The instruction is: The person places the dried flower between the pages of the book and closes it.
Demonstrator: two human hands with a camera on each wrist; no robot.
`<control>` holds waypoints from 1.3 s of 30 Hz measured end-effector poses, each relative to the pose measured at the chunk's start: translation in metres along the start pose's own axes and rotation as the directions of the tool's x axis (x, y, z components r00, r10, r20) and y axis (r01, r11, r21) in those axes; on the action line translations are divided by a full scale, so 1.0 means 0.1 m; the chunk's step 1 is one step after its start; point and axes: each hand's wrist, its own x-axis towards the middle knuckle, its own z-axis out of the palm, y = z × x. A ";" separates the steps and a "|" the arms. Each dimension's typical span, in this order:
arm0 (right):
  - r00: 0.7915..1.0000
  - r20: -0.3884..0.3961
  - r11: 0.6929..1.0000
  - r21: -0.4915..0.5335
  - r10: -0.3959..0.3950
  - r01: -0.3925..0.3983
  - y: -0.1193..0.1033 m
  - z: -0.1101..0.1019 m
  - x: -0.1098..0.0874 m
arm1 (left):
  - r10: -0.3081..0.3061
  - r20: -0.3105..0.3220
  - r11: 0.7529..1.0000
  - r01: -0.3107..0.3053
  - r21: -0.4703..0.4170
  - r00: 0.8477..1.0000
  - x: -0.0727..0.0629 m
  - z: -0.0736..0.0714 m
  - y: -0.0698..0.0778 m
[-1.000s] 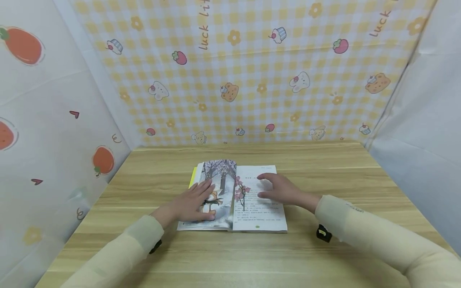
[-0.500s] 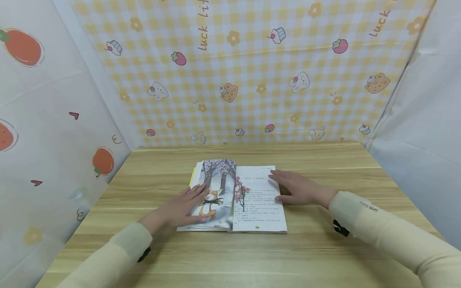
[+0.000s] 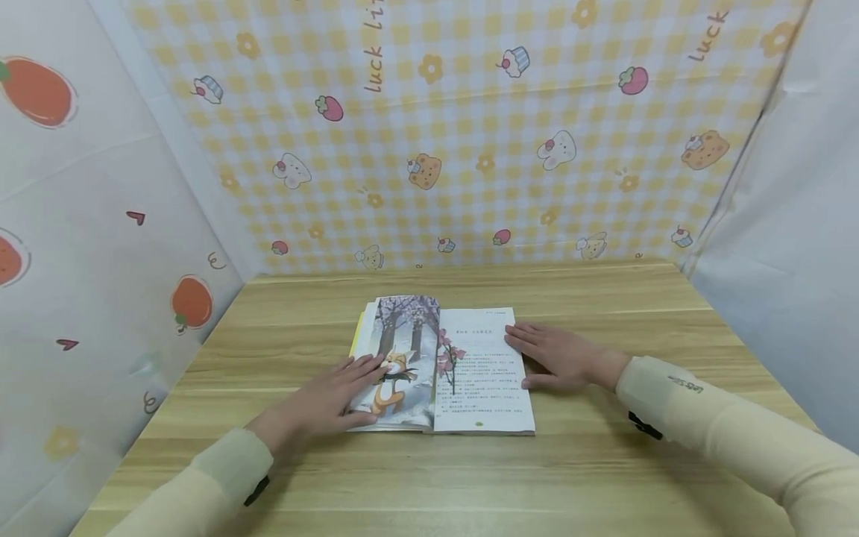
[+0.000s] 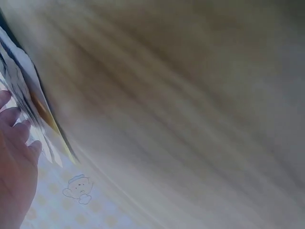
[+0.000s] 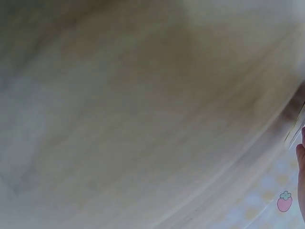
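An open book [image 3: 479, 380] lies on the wooden table in the head view. Its left page [image 3: 409, 335] carries a picture of a fox among snowy trees, and its right page shows printed text with a pink blossom branch. My left hand [image 3: 325, 399] rests with extended fingers on the left page's outer edge. At the right page's outer edge my right hand [image 3: 560, 358] lies with straight fingers, fingertips touching the edge. In the left wrist view, the fingers [image 4: 19, 131] lie by the book's page edges [image 4: 35, 95]. Only a sliver of the right hand [image 5: 301, 167] shows in the right wrist view.
The wooden table [image 3: 470, 485] stretches around the book on all sides. Behind it hangs a yellow checked cloth [image 3: 456, 134] with cartoon prints. A white printed cloth [image 3: 101, 298] closes the left side, a plain white one [image 3: 772, 261] the right.
Both hands have slid outward, the left one leftward and the right one rightward off the text towards the page edge. More of the fox picture shows. The book stays in place.
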 end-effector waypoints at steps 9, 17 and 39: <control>1.000 -0.008 1.000 -0.001 -0.017 0.017 0.01 0.01 -0.01 | 0.041 0.012 0.995 -0.041 0.092 0.999 -0.04 0.01 0.01; 1.000 -0.010 1.000 0.009 -0.020 0.020 0.01 0.01 -0.01 | 0.093 -0.042 0.985 -0.086 0.149 0.995 -0.04 -0.04 0.01; 1.000 -0.001 1.000 0.023 -0.021 0.021 0.02 0.02 -0.01 | 0.542 -0.444 0.839 -0.429 0.334 0.714 0.08 -0.31 0.01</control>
